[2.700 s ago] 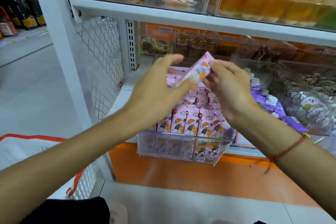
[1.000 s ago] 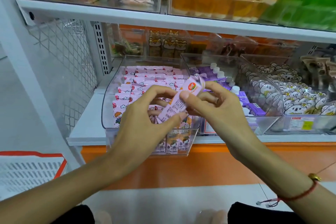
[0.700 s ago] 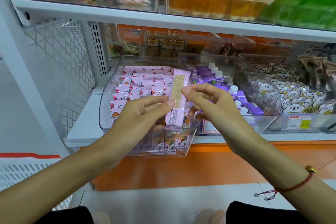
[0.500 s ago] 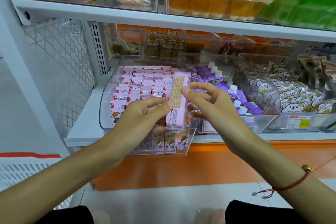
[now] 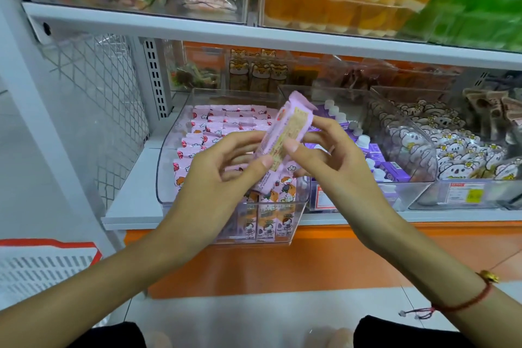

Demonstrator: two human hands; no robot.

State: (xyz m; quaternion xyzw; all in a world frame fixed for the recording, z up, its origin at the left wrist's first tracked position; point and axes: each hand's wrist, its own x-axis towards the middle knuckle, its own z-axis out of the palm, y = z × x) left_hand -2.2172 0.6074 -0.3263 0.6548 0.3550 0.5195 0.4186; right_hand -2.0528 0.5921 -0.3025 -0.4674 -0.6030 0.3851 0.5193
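Observation:
A pink snack packet [image 5: 285,128] is held up in front of the shelf, tilted with its top end to the upper right and its printed back facing me. My left hand [image 5: 214,181] pinches its lower part between thumb and fingers. My right hand [image 5: 333,161] pinches its middle from the right side. Below and behind them, a clear plastic bin [image 5: 166,167] on the lower shelf holds several more pink packets of the same kind in rows.
A neighbouring clear bin [image 5: 401,195] holds purple cartons with white caps, and further right is a bin of koala-print packets [image 5: 452,150]. The upper shelf [image 5: 169,22] carries clear boxes of sweets and orange jelly cups. A white basket with red rim [image 5: 42,263] sits lower left.
The packet has been turned in both hands from its picture side to its printed back, and over the last half second tilted from upright to leaning right. The view shifted right earlier.

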